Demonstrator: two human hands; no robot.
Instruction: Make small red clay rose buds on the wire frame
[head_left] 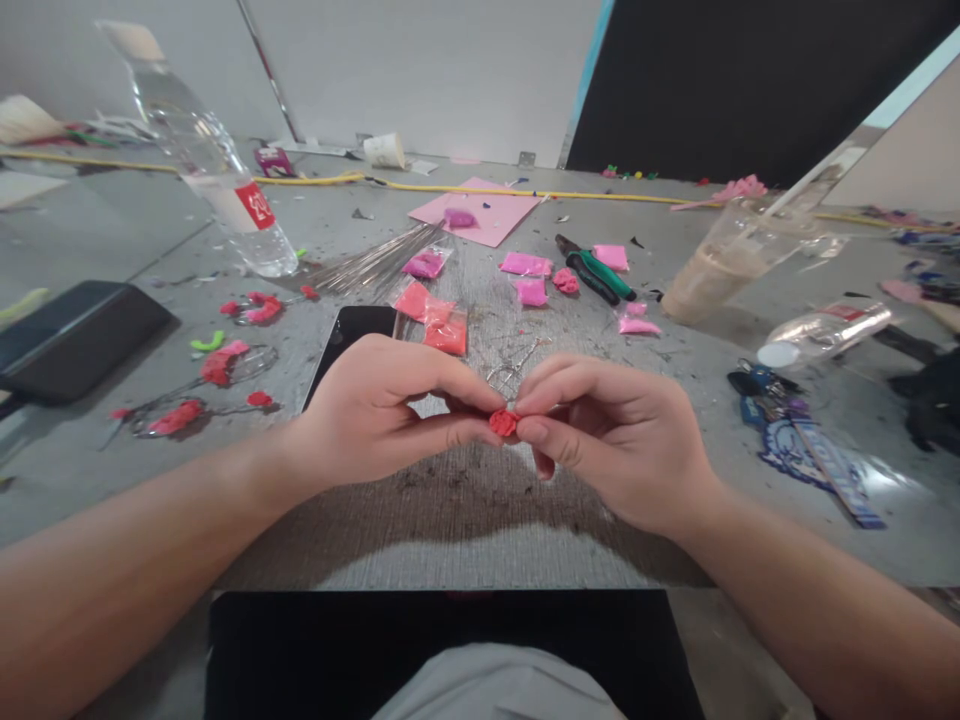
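Pinched between both hands is a small red clay flower (pixel 503 423) with a ruffled surface. My left hand (pixel 397 405) grips its left side with thumb and forefinger. From the other side, the thumb and fingertips of my right hand (pixel 615 430) press on it. Thin twisted wire (pixel 517 365) shows just behind the fingers; whether it joins the flower I cannot tell. Beyond my left hand lie orange-red clay packets (pixel 445 328), and a phone (pixel 360 328) is partly hidden under that hand. Wire loops with red clay pieces (pixel 225 362) rest on the left.
Green-handled pliers (pixel 596 272), pink clay packets (pixel 526 264) and a bundle of thin wires (pixel 375 262) lie ahead. A water bottle (pixel 217 170) stands left, a drink cup (pixel 712 260) right. A lying bottle (pixel 825 332) and keychains (pixel 810 450) are at right; a black case (pixel 82 335) is left.
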